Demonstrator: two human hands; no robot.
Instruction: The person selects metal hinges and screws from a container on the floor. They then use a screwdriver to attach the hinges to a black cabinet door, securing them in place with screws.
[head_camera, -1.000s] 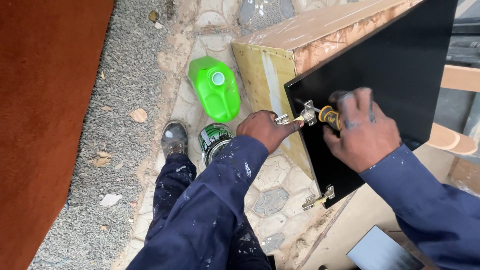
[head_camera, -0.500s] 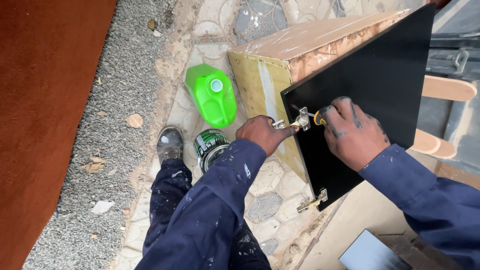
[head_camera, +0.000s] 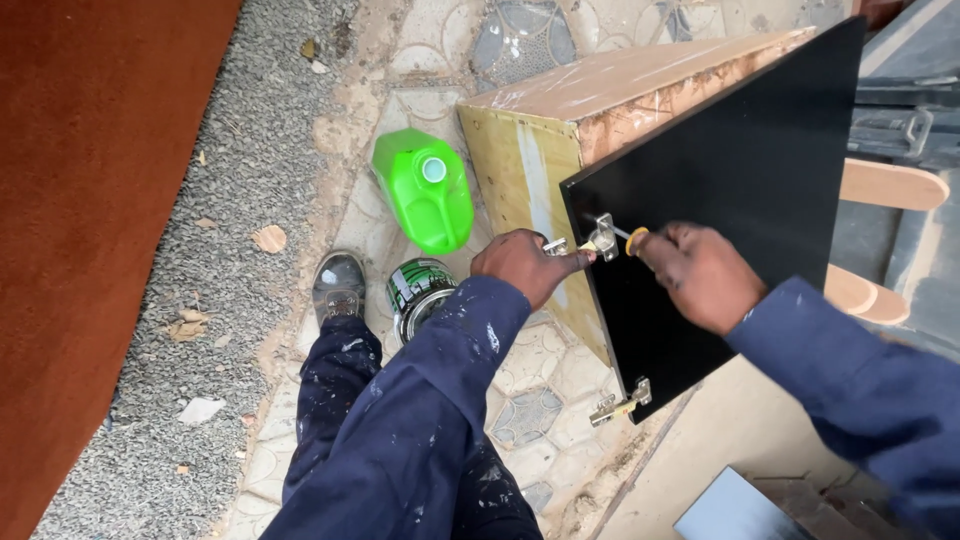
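Observation:
A black cabinet door (head_camera: 760, 190) leans against a wooden cabinet box (head_camera: 560, 130) with a pale yellowish side. A metal hinge (head_camera: 600, 238) sits at the door's upper left edge. My left hand (head_camera: 525, 262) pinches the hinge arm where it meets the box. My right hand (head_camera: 700, 275) grips a screwdriver with a yellow handle (head_camera: 634, 240), its tip at the hinge. A second hinge (head_camera: 620, 403) hangs at the door's lower corner, untouched.
A bright green plastic jug (head_camera: 425, 190) lies on the patterned paving. A metal tin (head_camera: 418, 290) stands beside my shoe (head_camera: 338, 285). Gravel and a rust-red surface (head_camera: 90, 200) run along the left. Wooden pieces (head_camera: 885, 185) sit at right.
The view has shifted slightly; my right hand has drawn back a little along the screwdriver, showing its shaft. My left hand stays on the hinge.

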